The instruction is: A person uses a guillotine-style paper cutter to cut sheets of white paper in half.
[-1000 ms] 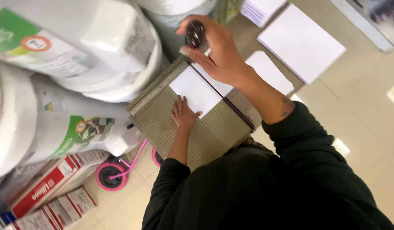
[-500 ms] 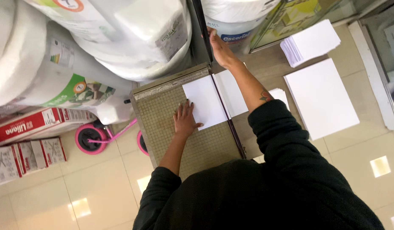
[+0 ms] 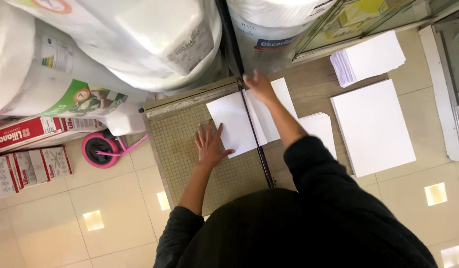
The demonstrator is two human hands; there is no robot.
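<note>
At centre frame, a paper cutter [image 3: 199,149] with a gridded, olive-tan board lay on the floor, its dark blade arm [image 3: 256,144] down along the right edge. White paper [image 3: 234,121] lay flat across the board, reaching past the blade to the right. The left hand [image 3: 209,146] pressed flat on the paper's lower left part, fingers spread, gripping nothing. The right hand [image 3: 259,85] rested at the top end of the blade arm; it was blurred, so I could not tell how its fingers closed.

Bulky plastic-wrapped rolls [image 3: 140,44] crowded the upper left, right against the cutter's top edge. Right of the cutter lay a small cut pile [image 3: 321,129], a large flat white stack [image 3: 373,126] and a fanned stack [image 3: 368,57] above it. Red-and-white boxes [image 3: 26,159] and a pink-handled wheel [image 3: 100,149] sat at left on glossy beige tiles [image 3: 90,218].
</note>
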